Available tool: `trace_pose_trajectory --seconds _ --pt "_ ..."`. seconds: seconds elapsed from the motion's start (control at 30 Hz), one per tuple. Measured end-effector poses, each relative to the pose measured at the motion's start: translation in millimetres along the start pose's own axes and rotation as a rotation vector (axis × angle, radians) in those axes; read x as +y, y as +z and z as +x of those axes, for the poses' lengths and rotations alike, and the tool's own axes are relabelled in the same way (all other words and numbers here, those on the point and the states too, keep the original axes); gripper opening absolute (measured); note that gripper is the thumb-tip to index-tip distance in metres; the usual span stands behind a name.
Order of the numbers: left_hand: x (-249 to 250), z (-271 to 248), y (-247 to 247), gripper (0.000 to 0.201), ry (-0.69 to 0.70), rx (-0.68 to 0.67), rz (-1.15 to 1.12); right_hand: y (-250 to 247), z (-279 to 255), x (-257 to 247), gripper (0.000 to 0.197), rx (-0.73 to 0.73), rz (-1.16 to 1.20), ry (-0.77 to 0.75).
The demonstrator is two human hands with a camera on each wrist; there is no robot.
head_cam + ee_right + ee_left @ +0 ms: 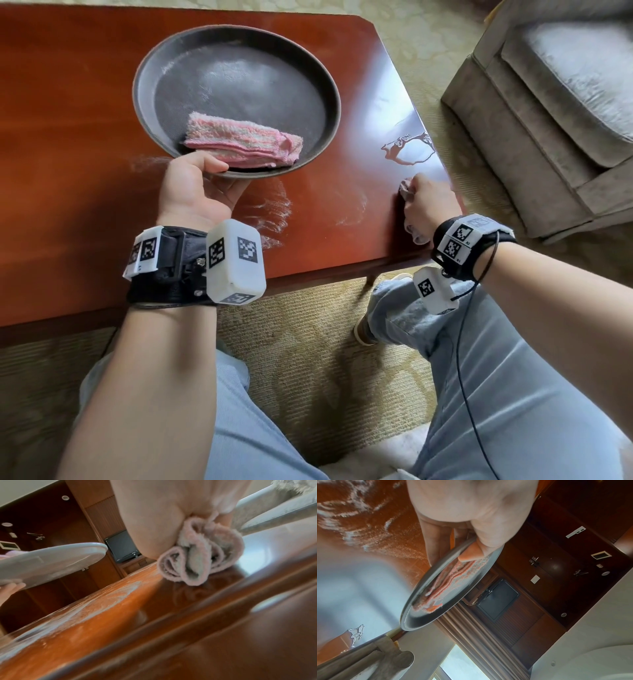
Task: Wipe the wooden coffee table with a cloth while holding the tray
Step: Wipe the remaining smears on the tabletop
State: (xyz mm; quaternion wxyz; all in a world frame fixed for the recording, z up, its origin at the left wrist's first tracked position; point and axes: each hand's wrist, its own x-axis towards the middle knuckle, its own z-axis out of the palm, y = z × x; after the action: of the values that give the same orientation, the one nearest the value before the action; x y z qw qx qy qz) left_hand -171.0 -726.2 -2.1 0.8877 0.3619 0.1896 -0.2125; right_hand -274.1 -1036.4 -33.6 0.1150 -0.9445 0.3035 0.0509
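**Tray held up in the left hand, cloth bunched on the tabletop under the right**

I see the wooden tabletop [68,137] filling most of the head view, with pale streaks of residue [274,212] near its front edge and a small puddle [409,150] at its right edge. A grey armchair [548,113] stands just beside that edge. My left hand [195,192], palm turned up, grips the near rim of the round dark tray [236,85]: thumb over the rim, fingers beneath. The right wrist view shows the tray clear of the tabletop and tilted. A folded pink towel [243,140] lies in the tray, against my thumb. My right hand [428,205], knuckles up, is closed around a crumpled pale cloth [200,561], which touches the tabletop near the right front corner, just short of the puddle.
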Motion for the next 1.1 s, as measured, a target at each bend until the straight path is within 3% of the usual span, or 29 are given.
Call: trace_pose_trajectory --seconds 0.33,0.67,0.77,0.87,0.97,1.1 --pt "15 -14 -18 0.054 0.019 0.016 -0.021 23 -13 -52 0.029 -0.035 0.036 -0.12" --pt "33 -26 -36 0.039 0.059 0.044 -0.044 49 -37 -131 0.037 -0.045 0.018 -0.292" --pt "34 -25 -39 0.032 0.065 0.071 -0.06 53 -46 -146 0.023 -0.043 0.018 -0.37" --pt "34 -24 -35 0.037 0.066 0.062 -0.07 53 -47 -147 0.005 -0.059 0.087 -0.449" --pt "31 -19 -29 0.046 0.069 0.063 -0.053 46 -43 -129 0.01 -0.033 0.34 -0.421" --pt "25 -12 -17 0.049 0.059 0.064 -0.011 27 -25 -89 0.034 0.058 0.597 -0.207"
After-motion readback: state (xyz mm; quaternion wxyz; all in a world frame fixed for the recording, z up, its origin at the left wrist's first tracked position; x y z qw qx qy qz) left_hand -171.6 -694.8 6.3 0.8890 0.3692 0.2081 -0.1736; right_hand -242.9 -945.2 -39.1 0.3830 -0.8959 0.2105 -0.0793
